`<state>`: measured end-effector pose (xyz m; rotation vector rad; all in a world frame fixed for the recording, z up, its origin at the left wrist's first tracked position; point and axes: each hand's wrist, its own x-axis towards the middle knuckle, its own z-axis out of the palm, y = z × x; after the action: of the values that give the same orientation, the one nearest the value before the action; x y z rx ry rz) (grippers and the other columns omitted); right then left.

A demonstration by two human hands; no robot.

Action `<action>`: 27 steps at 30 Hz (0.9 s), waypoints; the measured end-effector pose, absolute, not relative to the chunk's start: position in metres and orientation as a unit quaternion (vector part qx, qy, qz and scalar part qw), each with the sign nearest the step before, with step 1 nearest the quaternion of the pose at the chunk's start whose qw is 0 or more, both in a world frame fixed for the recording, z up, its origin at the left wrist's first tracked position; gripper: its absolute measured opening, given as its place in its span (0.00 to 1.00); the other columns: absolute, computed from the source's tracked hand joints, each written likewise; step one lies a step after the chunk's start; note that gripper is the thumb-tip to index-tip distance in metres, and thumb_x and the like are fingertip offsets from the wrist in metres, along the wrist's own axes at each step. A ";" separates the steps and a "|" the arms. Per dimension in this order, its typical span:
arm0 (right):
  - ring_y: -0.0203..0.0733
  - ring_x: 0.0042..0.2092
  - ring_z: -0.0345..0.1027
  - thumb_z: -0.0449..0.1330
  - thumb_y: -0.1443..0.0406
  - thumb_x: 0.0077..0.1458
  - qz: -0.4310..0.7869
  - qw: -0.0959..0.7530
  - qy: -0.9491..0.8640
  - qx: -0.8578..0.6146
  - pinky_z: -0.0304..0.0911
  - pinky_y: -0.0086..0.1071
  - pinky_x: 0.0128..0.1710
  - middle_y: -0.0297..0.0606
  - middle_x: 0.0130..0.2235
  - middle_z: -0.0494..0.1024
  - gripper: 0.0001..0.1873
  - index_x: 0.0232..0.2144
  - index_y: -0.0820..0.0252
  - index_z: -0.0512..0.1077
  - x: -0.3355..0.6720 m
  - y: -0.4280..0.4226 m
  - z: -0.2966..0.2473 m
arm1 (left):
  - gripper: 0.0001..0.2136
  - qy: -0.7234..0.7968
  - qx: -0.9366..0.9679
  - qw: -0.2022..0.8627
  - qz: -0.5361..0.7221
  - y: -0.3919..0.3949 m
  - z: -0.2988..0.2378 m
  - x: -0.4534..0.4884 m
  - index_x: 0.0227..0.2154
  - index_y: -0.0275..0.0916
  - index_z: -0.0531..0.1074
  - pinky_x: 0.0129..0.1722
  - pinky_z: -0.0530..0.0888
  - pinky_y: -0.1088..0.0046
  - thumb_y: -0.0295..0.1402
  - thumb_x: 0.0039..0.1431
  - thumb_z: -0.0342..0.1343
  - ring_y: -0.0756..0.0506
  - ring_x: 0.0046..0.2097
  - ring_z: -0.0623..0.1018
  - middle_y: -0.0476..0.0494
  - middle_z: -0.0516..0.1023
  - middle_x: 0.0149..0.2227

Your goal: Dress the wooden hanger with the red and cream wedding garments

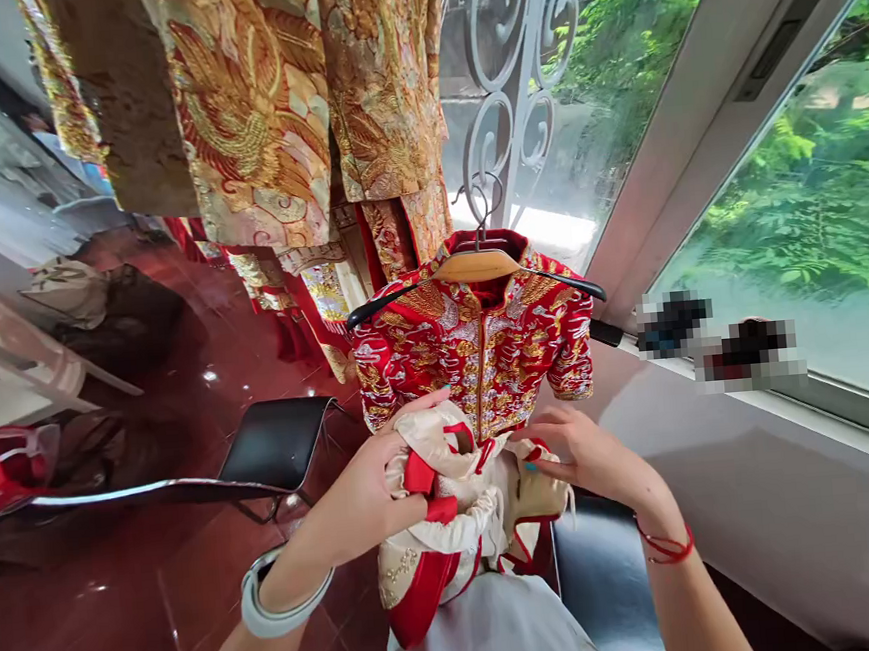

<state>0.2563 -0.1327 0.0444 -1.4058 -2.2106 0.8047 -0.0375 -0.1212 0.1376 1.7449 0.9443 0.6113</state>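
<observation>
My left hand [368,486] is closed on a bunched cream and red garment [450,525] held low in front of me. My right hand [576,450] pinches the same bundle from the right side. A pale bangle [276,604] sits on my left wrist, and a red string bracelet [667,546] on my right. Just above the bundle hangs a red jacket with gold embroidery [481,347] on a wooden hanger [475,265], hooked on a white scrolled window grille [517,88].
Several gold embroidered robes [259,109] hang at the upper left. A black chair [274,443] stands on the glossy red floor to my left, another black seat [609,578] below my right arm. A window sill [825,415] runs along the right.
</observation>
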 end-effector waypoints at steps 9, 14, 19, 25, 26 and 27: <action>0.46 0.37 0.74 0.51 0.71 0.52 0.243 0.225 -0.743 -0.582 0.66 0.36 0.41 0.42 0.39 0.84 0.20 0.37 0.58 0.83 0.228 -0.093 -0.008 | 0.24 0.406 0.777 0.419 0.235 -0.103 0.126 -0.066 0.51 0.39 0.78 0.68 0.61 0.55 0.28 0.48 0.63 0.35 0.69 0.63 0.37 0.62 0.69; 0.41 0.24 0.65 0.52 0.64 0.49 0.118 0.398 -0.609 -0.676 0.58 0.32 0.28 0.38 0.24 0.79 0.18 0.25 0.60 0.82 0.239 -0.097 0.052 | 0.23 0.486 0.799 0.310 0.169 -0.060 0.084 -0.098 0.48 0.39 0.79 0.67 0.64 0.56 0.19 0.49 0.53 0.36 0.67 0.68 0.39 0.67 0.67; 0.37 0.23 0.61 0.53 0.65 0.47 0.090 0.505 -0.582 -0.631 0.55 0.29 0.25 0.35 0.22 0.76 0.14 0.21 0.61 0.78 0.207 -0.103 0.110 | 0.25 0.546 0.814 0.196 0.040 -0.054 0.044 -0.080 0.46 0.43 0.79 0.59 0.72 0.54 0.14 0.54 0.45 0.37 0.57 0.78 0.42 0.64 0.68; 0.37 0.26 0.63 0.53 0.66 0.49 0.148 0.497 -0.623 -0.585 0.56 0.29 0.27 0.35 0.24 0.75 0.13 0.18 0.61 0.74 0.179 -0.094 0.117 | 0.24 0.547 0.805 0.178 0.144 -0.097 -0.035 -0.038 0.52 0.39 0.75 0.64 0.67 0.50 0.16 0.59 0.44 0.35 0.68 0.64 0.35 0.52 0.72; 0.37 0.27 0.63 0.53 0.66 0.49 0.153 0.502 -0.617 -0.587 0.56 0.29 0.28 0.35 0.24 0.75 0.13 0.18 0.61 0.73 0.178 -0.092 0.115 | 0.25 0.548 0.797 0.182 0.177 -0.109 -0.053 -0.033 0.54 0.41 0.74 0.65 0.65 0.49 0.16 0.59 0.46 0.35 0.70 0.60 0.35 0.52 0.71; 0.38 0.27 0.64 0.53 0.66 0.49 0.157 0.506 -0.610 -0.589 0.57 0.29 0.28 0.35 0.24 0.75 0.13 0.18 0.61 0.73 0.177 -0.090 0.114 | 0.25 0.553 0.786 0.188 0.201 -0.122 -0.070 -0.028 0.56 0.42 0.73 0.65 0.65 0.48 0.17 0.58 0.48 0.34 0.71 0.57 0.34 0.52 0.71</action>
<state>0.1774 -0.0898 0.1144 -1.4199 -1.4718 0.3795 -0.0280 -0.1216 -0.0700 2.2130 1.5572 0.5650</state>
